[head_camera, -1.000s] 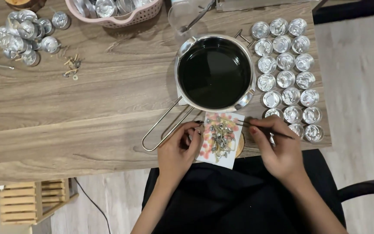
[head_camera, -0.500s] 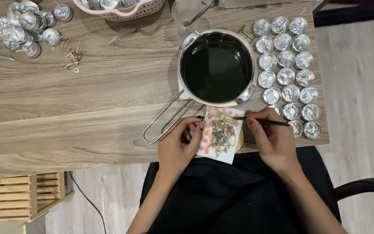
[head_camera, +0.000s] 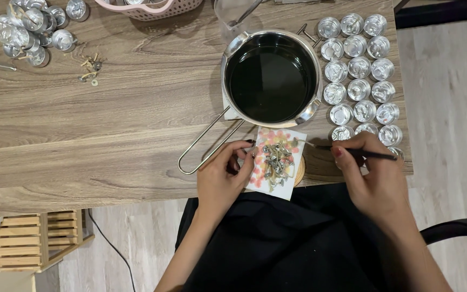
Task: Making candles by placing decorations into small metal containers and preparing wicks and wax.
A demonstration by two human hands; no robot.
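Observation:
My right hand (head_camera: 371,176) grips thin dark tweezers (head_camera: 347,151) whose tips hold a small metal wick tab at the right edge of a white paper (head_camera: 285,186) with pink spots. A pile of small metal wick tabs (head_camera: 275,160) lies on that paper. My left hand (head_camera: 221,181) rests at the paper's left edge, fingers curled against it. A steel pot (head_camera: 270,78) of dark liquid with a long wire handle (head_camera: 206,143) stands just behind the paper.
Rows of several small round metal cups (head_camera: 359,70) fill the table's right end. More loose cups (head_camera: 28,30) lie at the back left, with small wick pieces (head_camera: 89,70) nearby. A pink basket (head_camera: 152,8) sits at the back edge. A wooden crate (head_camera: 36,240) stands on the floor.
My right hand has moved right, away from the pile, drawing the tweezers with a wick tab toward the cups. My left hand stays at the paper's edge.

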